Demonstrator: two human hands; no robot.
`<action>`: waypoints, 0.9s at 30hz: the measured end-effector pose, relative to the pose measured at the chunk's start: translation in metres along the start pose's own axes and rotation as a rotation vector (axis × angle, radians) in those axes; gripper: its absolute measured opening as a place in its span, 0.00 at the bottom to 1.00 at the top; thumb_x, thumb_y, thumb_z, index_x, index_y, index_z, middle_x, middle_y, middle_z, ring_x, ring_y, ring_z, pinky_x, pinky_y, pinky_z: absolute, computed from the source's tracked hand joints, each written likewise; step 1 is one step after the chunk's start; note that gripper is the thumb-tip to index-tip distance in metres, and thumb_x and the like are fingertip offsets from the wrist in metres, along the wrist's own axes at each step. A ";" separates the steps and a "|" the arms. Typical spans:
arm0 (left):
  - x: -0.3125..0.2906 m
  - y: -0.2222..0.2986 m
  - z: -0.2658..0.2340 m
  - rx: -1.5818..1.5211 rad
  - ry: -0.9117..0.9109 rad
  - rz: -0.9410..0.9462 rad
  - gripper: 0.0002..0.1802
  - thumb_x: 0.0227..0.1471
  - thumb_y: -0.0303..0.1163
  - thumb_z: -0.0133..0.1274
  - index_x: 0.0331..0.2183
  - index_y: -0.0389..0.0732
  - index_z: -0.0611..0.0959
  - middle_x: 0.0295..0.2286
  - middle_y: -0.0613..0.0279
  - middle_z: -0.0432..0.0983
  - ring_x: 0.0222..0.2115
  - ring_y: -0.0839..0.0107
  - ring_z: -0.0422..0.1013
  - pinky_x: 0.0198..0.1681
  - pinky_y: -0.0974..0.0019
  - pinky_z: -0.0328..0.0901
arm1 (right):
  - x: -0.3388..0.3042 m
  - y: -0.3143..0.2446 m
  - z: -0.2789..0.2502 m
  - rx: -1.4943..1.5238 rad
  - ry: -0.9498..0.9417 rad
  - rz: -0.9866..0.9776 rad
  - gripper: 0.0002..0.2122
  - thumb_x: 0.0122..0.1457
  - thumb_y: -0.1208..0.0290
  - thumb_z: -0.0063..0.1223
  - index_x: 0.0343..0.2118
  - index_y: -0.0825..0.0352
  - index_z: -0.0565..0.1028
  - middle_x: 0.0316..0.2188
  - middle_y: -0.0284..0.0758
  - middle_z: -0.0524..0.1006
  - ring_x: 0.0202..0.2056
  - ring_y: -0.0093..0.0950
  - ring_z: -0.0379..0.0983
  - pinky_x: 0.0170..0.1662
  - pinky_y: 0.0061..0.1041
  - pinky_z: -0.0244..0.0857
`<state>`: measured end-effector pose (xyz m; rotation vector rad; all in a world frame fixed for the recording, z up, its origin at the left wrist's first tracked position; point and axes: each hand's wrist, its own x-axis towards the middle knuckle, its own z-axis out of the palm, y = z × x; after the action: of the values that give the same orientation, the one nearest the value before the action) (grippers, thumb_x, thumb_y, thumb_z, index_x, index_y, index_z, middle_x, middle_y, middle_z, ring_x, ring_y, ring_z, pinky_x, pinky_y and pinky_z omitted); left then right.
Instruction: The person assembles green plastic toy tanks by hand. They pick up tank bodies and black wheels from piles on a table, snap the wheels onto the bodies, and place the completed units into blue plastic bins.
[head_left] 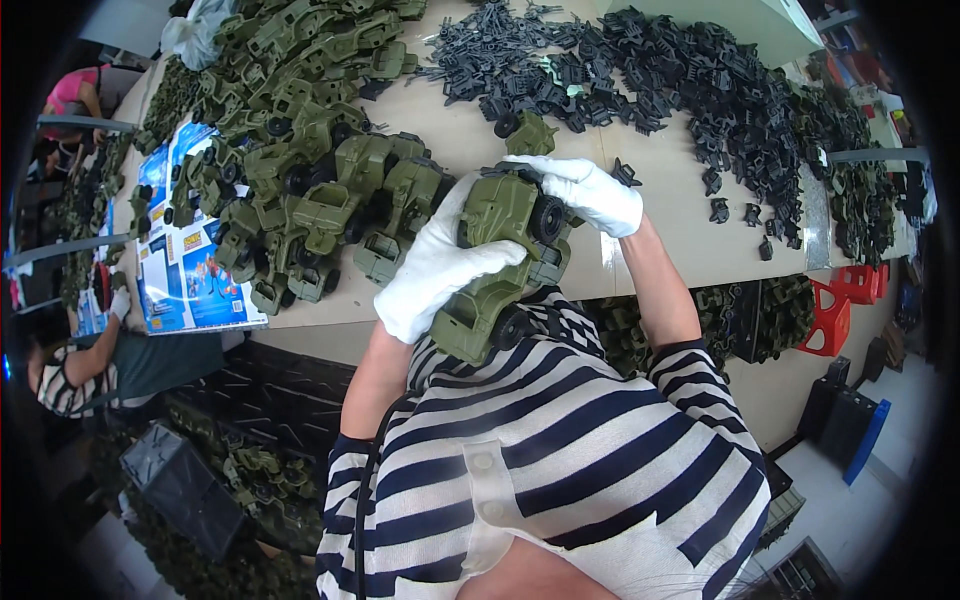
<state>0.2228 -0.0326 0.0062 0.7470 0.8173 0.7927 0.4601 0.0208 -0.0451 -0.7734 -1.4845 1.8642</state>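
Held close to my chest, over the near table edge, is an olive-green toy jeep (497,222) with black wheels. My left hand (440,265), in a white glove, wraps round its left side with the thumb across the body. My right hand (585,192), also gloved in white, grips its far end, where a dark part shows at the fingertips; what that part is, I cannot tell. Just beyond my hands lies a small green toy body part (527,134) with a black wheel. Left of my hands, several green toy jeeps (365,165) are heaped.
Piles of small black plastic parts (740,130) cover the far and right table (440,140). Blue printed cardboard (200,290) lies at the left. A red plastic stool (830,315) stands on the right. Another person's gloved hand (120,303) shows at far left.
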 end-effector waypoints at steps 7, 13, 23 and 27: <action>0.000 -0.007 0.001 0.036 0.047 0.039 0.46 0.42 0.16 0.63 0.61 0.34 0.61 0.44 0.60 0.74 0.41 0.78 0.72 0.43 0.74 0.69 | 0.002 -0.005 -0.004 -0.262 -0.045 -0.005 0.23 0.64 0.62 0.50 0.60 0.65 0.68 0.50 0.36 0.74 0.51 0.26 0.66 0.57 0.24 0.56; 0.005 -0.028 -0.003 0.288 0.188 0.012 0.58 0.36 0.25 0.71 0.62 0.28 0.53 0.50 0.51 0.71 0.47 0.70 0.71 0.51 0.69 0.66 | 0.004 0.003 -0.001 -0.180 -0.013 -0.039 0.22 0.66 0.58 0.44 0.57 0.66 0.70 0.50 0.38 0.75 0.52 0.29 0.68 0.58 0.28 0.57; 0.010 -0.057 -0.034 0.364 0.149 0.432 0.34 0.58 0.50 0.52 0.57 0.36 0.69 0.53 0.54 0.69 0.52 0.65 0.66 0.58 0.61 0.59 | 0.008 0.069 0.069 -0.822 0.506 -0.326 0.14 0.65 0.73 0.35 0.46 0.69 0.75 0.46 0.44 0.74 0.48 0.39 0.71 0.54 0.33 0.62; 0.009 -0.056 -0.038 0.532 0.302 0.565 0.23 0.56 0.38 0.55 0.50 0.37 0.75 0.47 0.54 0.73 0.50 0.64 0.69 0.55 0.62 0.62 | 0.007 0.031 0.104 -0.348 0.516 -0.341 0.24 0.64 0.56 0.42 0.54 0.71 0.69 0.51 0.45 0.72 0.53 0.37 0.68 0.58 0.33 0.60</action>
<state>0.2120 -0.0424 -0.0605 1.3910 1.1286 1.2313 0.3725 -0.0429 -0.0552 -0.9967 -1.4928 1.0635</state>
